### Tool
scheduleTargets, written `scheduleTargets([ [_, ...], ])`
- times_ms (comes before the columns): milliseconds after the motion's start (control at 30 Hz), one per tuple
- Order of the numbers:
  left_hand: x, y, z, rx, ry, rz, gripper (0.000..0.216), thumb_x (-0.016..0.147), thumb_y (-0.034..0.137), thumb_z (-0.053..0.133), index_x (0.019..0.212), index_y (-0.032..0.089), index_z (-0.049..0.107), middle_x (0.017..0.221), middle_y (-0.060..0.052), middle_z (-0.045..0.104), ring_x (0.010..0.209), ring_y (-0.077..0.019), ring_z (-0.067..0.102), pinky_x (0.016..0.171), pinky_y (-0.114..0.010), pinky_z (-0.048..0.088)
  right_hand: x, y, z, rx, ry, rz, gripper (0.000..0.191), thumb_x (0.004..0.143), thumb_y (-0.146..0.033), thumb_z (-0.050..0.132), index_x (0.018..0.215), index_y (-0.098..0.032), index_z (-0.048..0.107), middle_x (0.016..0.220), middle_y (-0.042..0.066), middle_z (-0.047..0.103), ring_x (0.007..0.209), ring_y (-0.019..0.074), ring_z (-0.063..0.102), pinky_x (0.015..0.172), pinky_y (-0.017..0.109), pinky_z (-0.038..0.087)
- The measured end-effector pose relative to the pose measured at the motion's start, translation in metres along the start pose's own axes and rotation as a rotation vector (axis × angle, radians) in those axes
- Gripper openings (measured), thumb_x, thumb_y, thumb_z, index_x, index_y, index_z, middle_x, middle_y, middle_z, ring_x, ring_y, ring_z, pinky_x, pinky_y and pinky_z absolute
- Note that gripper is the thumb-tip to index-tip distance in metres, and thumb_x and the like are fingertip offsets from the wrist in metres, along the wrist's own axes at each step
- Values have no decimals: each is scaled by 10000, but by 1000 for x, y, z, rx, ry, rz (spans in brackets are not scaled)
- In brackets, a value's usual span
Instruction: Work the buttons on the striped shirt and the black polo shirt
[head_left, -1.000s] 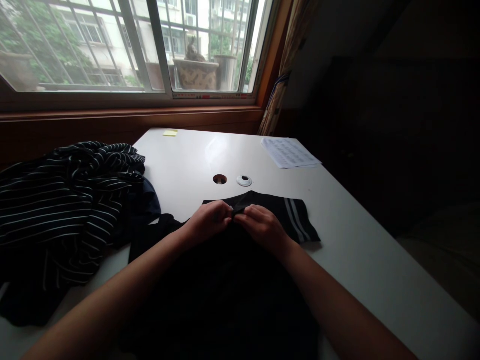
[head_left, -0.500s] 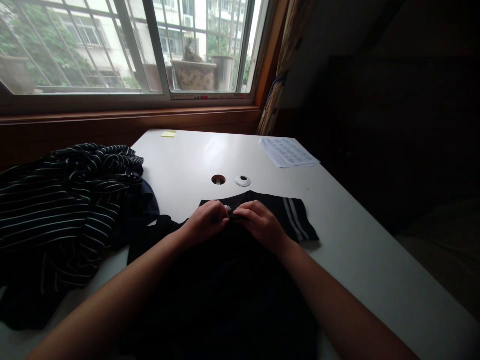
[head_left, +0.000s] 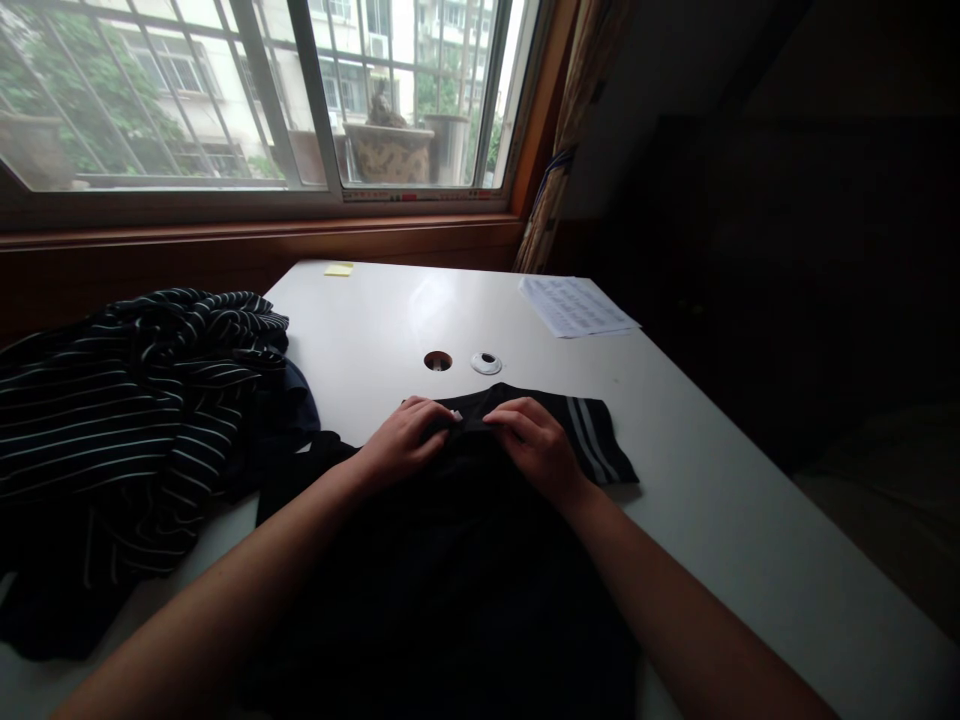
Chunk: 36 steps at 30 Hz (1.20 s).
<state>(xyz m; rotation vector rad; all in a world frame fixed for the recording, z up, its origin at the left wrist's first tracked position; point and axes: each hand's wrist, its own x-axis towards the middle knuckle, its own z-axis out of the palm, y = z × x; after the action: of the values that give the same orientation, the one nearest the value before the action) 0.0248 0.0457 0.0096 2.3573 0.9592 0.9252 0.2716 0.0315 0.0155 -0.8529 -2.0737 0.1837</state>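
Observation:
A black garment (head_left: 450, 560) with two white stripes on its right sleeve (head_left: 589, 440) lies spread on the white table (head_left: 720, 480) in front of me. My left hand (head_left: 405, 443) and my right hand (head_left: 534, 445) rest side by side on its upper edge. Both hands have curled fingers pinching the fabric around a small white tag at the collar. The garment's lower part is dark and hard to make out under my forearms.
A heap of black clothing with thin white stripes (head_left: 127, 400) fills the table's left side. A cable hole (head_left: 437, 361) and its white cap (head_left: 486, 363) sit beyond my hands. Printed paper (head_left: 574, 305) lies at the far right, a yellow sticky note (head_left: 337, 269) by the window.
Both hands stay at the collar; the fingers have shifted slightly, spreading a little apart along the fabric's edge. The garment has not moved.

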Motion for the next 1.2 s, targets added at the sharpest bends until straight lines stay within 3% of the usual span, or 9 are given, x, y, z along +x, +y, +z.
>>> scheduleTargets([
  [533, 1, -4, -2, 75, -31, 18, 142, 949, 264, 544, 991, 216, 671, 976, -64, 649, 995, -239, 546, 934, -396, 445, -1, 1, 0, 28, 34, 38, 208, 934, -133, 571, 1051, -263, 684, 965, 47, 650, 930, 199, 623, 820, 371, 545],
  [733, 2, -5, -5, 58, -6, -1, 104, 943, 244, 534, 939, 212, 634, 945, -56, 632, 968, -238, 531, 900, -389, 452, 1, 6, -6, -32, 204, 172, 120, 935, -197, 594, 992, -251, 684, 933, 37, 642, 777, 181, 602, 704, 341, 523],
  [900, 2, -5, -6, 44, 56, -30, 99, 938, 239, 524, 915, 213, 616, 910, -47, 606, 925, -229, 531, 869, -379, 459, 1, 10, -9, -74, 270, 222, 118, 935, -186, 575, 985, -240, 667, 928, 29, 629, 753, 180, 580, 718, 351, 500],
  [1033, 2, -3, -9, 23, 93, -46, 133, 953, 259, 502, 935, 211, 624, 908, -47, 598, 922, -228, 529, 879, -382, 455, 0, 11, -8, -77, 269, 231, 116, 937, -190, 568, 985, -238, 661, 930, 29, 626, 760, 183, 576, 728, 357, 493],
  [1200, 0, -3, -12, 3, 37, -15, 188, 967, 340, 529, 1025, 231, 671, 959, -53, 613, 974, -236, 516, 920, -388, 440, 0, 10, -8, -74, 262, 228, 111, 936, -187, 568, 978, -234, 660, 924, 28, 624, 758, 183, 577, 728, 355, 486],
])
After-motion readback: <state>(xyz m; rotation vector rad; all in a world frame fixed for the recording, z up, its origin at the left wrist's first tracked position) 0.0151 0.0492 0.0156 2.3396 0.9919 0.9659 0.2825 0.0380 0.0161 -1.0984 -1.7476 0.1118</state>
